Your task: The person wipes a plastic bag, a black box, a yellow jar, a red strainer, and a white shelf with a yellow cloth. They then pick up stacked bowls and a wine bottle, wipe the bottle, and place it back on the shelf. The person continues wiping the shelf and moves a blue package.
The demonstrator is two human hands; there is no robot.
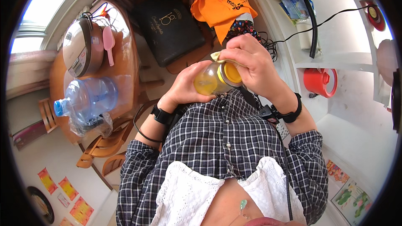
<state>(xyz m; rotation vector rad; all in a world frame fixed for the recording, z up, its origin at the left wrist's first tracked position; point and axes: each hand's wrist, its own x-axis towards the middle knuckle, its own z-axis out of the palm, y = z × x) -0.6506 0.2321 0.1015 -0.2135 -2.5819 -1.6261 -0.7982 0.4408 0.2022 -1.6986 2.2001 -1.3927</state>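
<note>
A clear jar (206,81) with a yellow lid (232,72) lies tilted in front of my chest, its lid towards the right. My left hand (189,82) is wrapped round the jar's base end. In my right hand (249,64) a small pale yellow-green cloth (216,57) is pinched between thumb and fingers, beside the lid. Part of the cloth is hidden behind the fingers. Whether the jar holds anything cannot be told; yellow shows through its wall.
To the left, a wooden table (125,99) bears a rice cooker (82,48), a pink scoop (108,41) and a large blue water bottle (91,98). A black case (171,33) and an orange bag (216,3) lie ahead. White shelves (337,64) at the right hold a red container (315,81).
</note>
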